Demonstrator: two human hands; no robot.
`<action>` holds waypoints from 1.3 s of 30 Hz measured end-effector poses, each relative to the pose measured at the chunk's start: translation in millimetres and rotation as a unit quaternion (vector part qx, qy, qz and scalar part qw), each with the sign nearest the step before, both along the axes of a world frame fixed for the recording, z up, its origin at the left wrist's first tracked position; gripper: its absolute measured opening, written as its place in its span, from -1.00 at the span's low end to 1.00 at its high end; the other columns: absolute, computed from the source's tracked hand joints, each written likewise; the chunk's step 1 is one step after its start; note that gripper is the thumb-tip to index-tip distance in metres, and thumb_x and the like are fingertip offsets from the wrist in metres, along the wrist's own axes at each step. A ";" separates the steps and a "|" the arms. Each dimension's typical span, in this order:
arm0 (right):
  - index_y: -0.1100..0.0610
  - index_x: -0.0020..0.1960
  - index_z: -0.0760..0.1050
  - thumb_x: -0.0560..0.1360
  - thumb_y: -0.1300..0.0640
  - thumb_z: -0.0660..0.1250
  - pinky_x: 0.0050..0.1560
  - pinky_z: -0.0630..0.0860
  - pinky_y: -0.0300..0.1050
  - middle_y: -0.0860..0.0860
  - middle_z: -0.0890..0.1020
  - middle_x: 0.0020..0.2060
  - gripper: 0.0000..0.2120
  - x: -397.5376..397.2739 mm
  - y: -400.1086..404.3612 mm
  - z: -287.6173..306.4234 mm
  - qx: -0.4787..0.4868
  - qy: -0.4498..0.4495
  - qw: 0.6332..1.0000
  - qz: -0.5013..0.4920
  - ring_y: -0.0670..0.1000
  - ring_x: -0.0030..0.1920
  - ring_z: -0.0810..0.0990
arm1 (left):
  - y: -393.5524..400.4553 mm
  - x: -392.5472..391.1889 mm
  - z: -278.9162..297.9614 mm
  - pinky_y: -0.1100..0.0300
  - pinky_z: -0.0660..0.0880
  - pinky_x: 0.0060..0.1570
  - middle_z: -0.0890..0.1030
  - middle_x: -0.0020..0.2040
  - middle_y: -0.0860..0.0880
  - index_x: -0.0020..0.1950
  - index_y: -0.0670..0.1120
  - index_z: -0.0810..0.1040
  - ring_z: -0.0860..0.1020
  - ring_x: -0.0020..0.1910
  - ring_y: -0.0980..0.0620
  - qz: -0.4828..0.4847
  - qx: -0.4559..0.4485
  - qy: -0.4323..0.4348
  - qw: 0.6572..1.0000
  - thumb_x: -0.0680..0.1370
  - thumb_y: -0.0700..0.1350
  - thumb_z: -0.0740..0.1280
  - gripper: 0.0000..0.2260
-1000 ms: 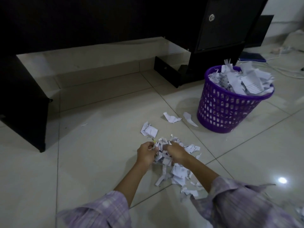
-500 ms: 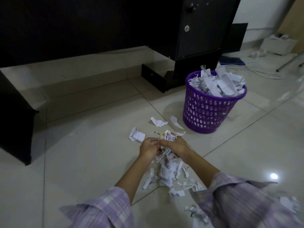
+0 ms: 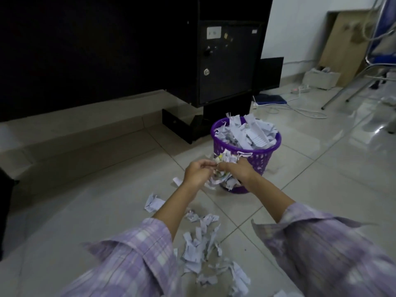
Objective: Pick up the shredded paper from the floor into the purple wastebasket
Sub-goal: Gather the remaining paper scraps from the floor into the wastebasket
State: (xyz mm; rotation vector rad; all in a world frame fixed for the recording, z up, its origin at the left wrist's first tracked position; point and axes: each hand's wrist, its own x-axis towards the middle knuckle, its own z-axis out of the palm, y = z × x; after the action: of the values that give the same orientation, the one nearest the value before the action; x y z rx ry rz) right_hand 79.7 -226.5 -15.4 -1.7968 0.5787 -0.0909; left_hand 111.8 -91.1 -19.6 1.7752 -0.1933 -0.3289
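Looming over the top left of the head view is a dark cabinet (image 3: 128, 50), its foot standing on the pale tiled floor (image 3: 90, 211). In front of that foot sits the purple wastebasket (image 3: 255, 159), already heaped above its rim with white strips, so anything added must be pressed down or it will likely spill back out.

Both arms, in lilac checked sleeves (image 3: 132, 260), reach toward the basket. The left hand (image 3: 198, 172) and right hand (image 3: 237, 170) meet just before its near wall, and together they hold a bundle of shredded paper (image 3: 225, 166) off the floor. The fingers (image 3: 205, 162) of both hands curl in around the bundle from either side, with loose ends hanging out below.

More paper lies on the floor nearer the person: a scattered pile of strips (image 3: 201, 249) between the sleeves, one crumpled scrap (image 3: 153, 202) just left of the left forearm, and a small bit (image 3: 176, 181) by the left wrist.

This stuff looks feather-light, soft and springy; single strips probably slide out of a loose hold. Scooping from underneath with both palms and squeezing the clump tight seems the surest way, with stray bits pinched up singly afterwards.
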 end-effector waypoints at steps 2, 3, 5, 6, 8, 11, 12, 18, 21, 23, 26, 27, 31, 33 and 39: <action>0.19 0.20 0.51 0.10 -0.10 0.51 0.14 0.57 0.07 0.13 0.61 0.12 -0.27 9.5 -13.7 14.9 -0.026 -0.021 0.999 -0.003 0.13 0.09 0.60 | -14.0 9.4 16.5 0.21 0.51 0.01 0.65 0.04 -0.09 0.10 -0.14 0.61 0.59 0.03 -0.01 -0.015 0.004 -0.021 1.000 0.53 -0.33 0.25 -0.77; 0.21 0.22 0.50 0.17 -0.07 0.51 0.13 0.57 0.06 0.14 0.60 0.13 -0.31 14.1 -22.8 24.9 -0.041 -0.028 0.999 -0.005 0.14 0.09 0.59 | -25.3 16.3 25.4 0.16 0.51 0.07 0.65 0.09 -0.11 0.11 -0.14 0.60 0.59 0.08 -0.03 -0.026 0.012 -0.036 0.999 0.53 -0.34 0.25 -0.76; 0.23 0.24 0.49 0.27 -0.08 0.49 0.09 0.57 0.03 0.15 0.60 0.12 -0.36 22.3 -36.1 42.9 -0.075 -0.039 0.996 -0.014 0.13 0.08 0.59 | -41.2 25.4 40.6 0.13 0.48 0.14 0.62 0.17 -0.12 0.16 -0.16 0.58 0.56 0.16 -0.05 -0.048 0.038 -0.077 0.995 0.54 -0.34 0.25 -0.75; 0.23 0.21 0.51 0.31 -0.08 0.47 0.07 0.56 0.00 0.14 0.61 0.09 -0.42 26.3 -42.7 51.7 -0.101 -0.048 0.994 -0.016 0.11 0.05 0.59 | -48.3 29.5 47.7 0.13 0.48 0.13 0.60 0.20 -0.10 0.20 -0.16 0.56 0.55 0.19 -0.05 -0.059 0.058 -0.099 0.992 0.54 -0.33 0.24 -0.73; 0.26 0.10 0.57 0.43 -0.03 0.41 0.04 0.48 -0.04 0.15 0.63 0.01 -0.60 38.1 -59.6 65.7 -0.161 -0.067 0.985 -0.011 0.09 -0.01 0.56 | -63.8 39.4 61.6 0.16 0.46 0.09 0.55 0.25 -0.07 0.29 -0.15 0.51 0.50 0.23 -0.04 -0.085 0.096 -0.138 0.982 0.54 -0.32 0.23 -0.67; 0.26 -0.02 0.57 0.47 0.01 0.33 -0.10 0.29 -0.15 0.17 0.62 -0.07 -0.70 51.9 -82.4 80.8 -0.253 -0.103 0.962 -0.015 0.13 0.03 0.54 | -84.9 58.1 71.9 0.18 0.42 0.14 0.46 0.35 -0.10 0.36 -0.16 0.45 0.44 0.32 -0.08 -0.114 0.166 -0.177 0.963 0.53 -0.28 0.23 -0.61; 0.23 -0.03 0.56 0.45 0.01 0.33 -0.15 0.23 -0.17 0.15 0.62 -0.08 -0.73 58.9 -90.1 81.0 -0.289 -0.115 0.950 -0.009 0.13 0.03 0.55 | -89.4 64.0 71.7 0.14 0.43 0.19 0.44 0.37 -0.13 0.36 -0.17 0.45 0.43 0.33 -0.11 -0.122 0.202 -0.193 0.952 0.54 -0.25 0.23 -0.63; 0.12 0.37 0.40 0.44 0.16 0.40 0.08 0.39 -0.10 0.21 0.43 0.26 -0.49 97.0 -121.4 44.1 -0.396 -0.092 0.914 0.001 0.21 0.22 0.46 | -101.5 85.2 46.8 -0.15 0.22 0.38 0.32 0.37 -0.16 0.39 -0.17 0.30 0.27 0.39 -0.21 -0.177 0.457 -0.265 0.831 0.57 -0.15 0.21 -0.61; 0.05 0.41 0.35 0.44 0.01 0.36 0.34 0.32 0.06 0.17 0.33 0.41 -0.45 112.0 -121.5 13.8 -0.443 -0.015 0.895 0.050 0.23 0.40 0.28 | -99.4 91.5 28.1 -0.18 0.15 0.41 0.25 0.44 -0.17 0.49 -0.19 0.12 0.23 0.42 -0.19 -0.158 0.450 -0.260 0.840 0.56 -0.17 0.20 -0.48; -0.02 0.46 0.27 0.47 -0.08 0.30 0.44 0.18 0.14 0.13 0.20 0.49 -0.41 116.0 -116.3 2.4 -0.441 0.046 0.892 0.084 0.21 0.48 0.13 | -99.2 95.3 21.2 -0.18 0.12 0.43 0.17 0.51 -0.17 0.53 -0.19 0.00 0.20 0.46 -0.18 -0.148 0.417 -0.276 0.853 0.59 -0.15 0.16 -0.44; -0.08 0.55 0.01 0.56 -0.07 0.16 0.49 -0.07 0.25 0.05 -0.11 0.57 -0.38 114.9 -105.2 -3.2 -0.433 0.136 0.878 0.151 0.21 0.55 -0.13 | -99.1 96.7 23.2 -0.15 0.09 0.46 0.08 0.56 -0.13 0.55 -0.17 -0.01 0.10 0.53 -0.10 -0.170 0.368 -0.304 0.862 0.65 -0.04 0.05 -0.48; -0.11 0.56 -0.08 0.58 -0.09 0.08 0.48 -0.14 0.29 0.02 -0.18 0.56 -0.39 113.7 -102.8 -2.9 -0.427 0.156 0.873 0.173 0.21 0.54 -0.22 | -99.7 94.9 26.2 -0.14 0.07 0.47 0.08 0.56 -0.11 0.55 -0.17 0.01 0.08 0.54 -0.07 -0.190 0.366 -0.309 0.857 0.66 -0.03 0.01 -0.51; -0.08 0.53 0.05 0.60 -0.07 0.04 0.49 -0.05 0.22 0.06 0.04 0.55 -0.48 104.8 -101.7 12.0 -0.296 0.161 0.920 0.202 0.18 0.54 -0.02 | -105.3 100.5 26.6 -0.11 0.31 0.31 0.45 0.33 -0.18 0.33 -0.11 0.38 0.40 0.33 -0.18 -0.229 0.339 -0.292 0.865 0.67 -0.06 -0.06 -0.66; 0.04 0.40 0.28 0.60 0.08 0.11 0.37 0.21 -0.04 0.08 0.38 0.32 -0.63 96.3 -99.5 23.3 -0.208 0.126 0.948 0.206 0.10 0.37 0.31 | -111.4 108.3 24.2 -0.11 0.40 0.18 0.56 0.13 -0.18 0.11 -0.07 0.46 0.50 0.16 -0.20 -0.222 0.328 -0.276 0.876 0.66 0.00 -0.09 -0.65; 0.19 0.44 0.28 0.60 0.08 0.14 0.35 0.33 -0.04 0.17 0.45 0.32 -0.57 98.9 -106.5 18.0 -0.299 0.133 0.932 0.156 0.14 0.37 0.39 | -118.8 116.0 18.1 -0.07 0.42 0.12 0.58 0.13 -0.21 0.26 -0.09 0.46 0.53 0.09 -0.20 -0.235 0.397 -0.309 0.832 0.67 -0.05 -0.04 -0.66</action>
State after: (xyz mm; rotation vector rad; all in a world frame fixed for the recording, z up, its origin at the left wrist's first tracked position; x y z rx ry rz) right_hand 178.6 -332.9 2.6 -2.5030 0.4736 0.2235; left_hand 227.7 -209.9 -1.5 2.6181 -1.1069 -0.1682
